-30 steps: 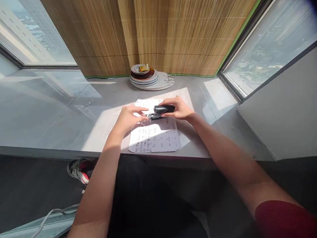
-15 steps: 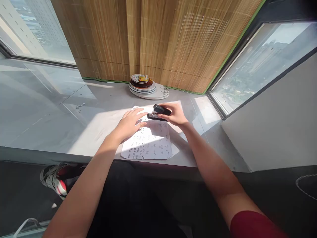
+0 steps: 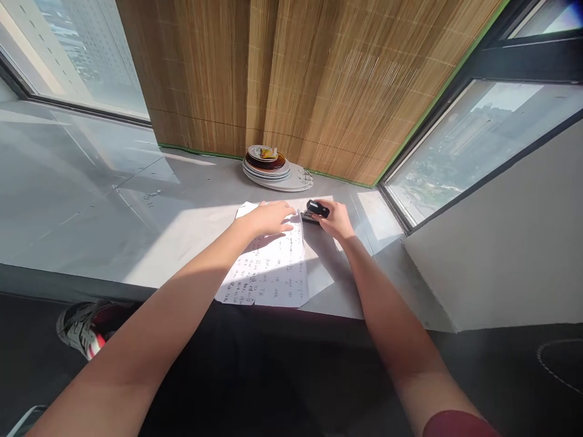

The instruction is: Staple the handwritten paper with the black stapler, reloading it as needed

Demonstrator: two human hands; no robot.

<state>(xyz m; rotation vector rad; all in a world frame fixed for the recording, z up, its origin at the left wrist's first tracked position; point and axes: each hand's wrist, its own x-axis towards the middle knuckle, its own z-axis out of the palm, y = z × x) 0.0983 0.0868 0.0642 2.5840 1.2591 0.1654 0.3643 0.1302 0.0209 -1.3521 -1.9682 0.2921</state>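
Handwritten sheets of paper (image 3: 273, 273) lie at the front edge of the white ledge, part in sun and part in shadow. My left hand (image 3: 268, 218) rests on their upper part with fingers apart, its tips near the right edge, which looks slightly raised. A black stapler (image 3: 317, 209) is in the grip of my right hand (image 3: 336, 220), just right of that edge. Its jaw points left toward the paper; whether the edge sits inside the jaw I cannot tell.
Behind the paper stands a stack of plates (image 3: 268, 170) with a small yellow packet (image 3: 268, 153) on top. A bamboo blind (image 3: 291, 79) hangs behind it. Loose staples (image 3: 152, 195) lie on the ledge at left. A white wall (image 3: 501, 243) rises at right.
My right hand has carried the stapler right, from above the paper to beside its right edge. My left hand has slid right across the sheets. The view has shifted slightly.
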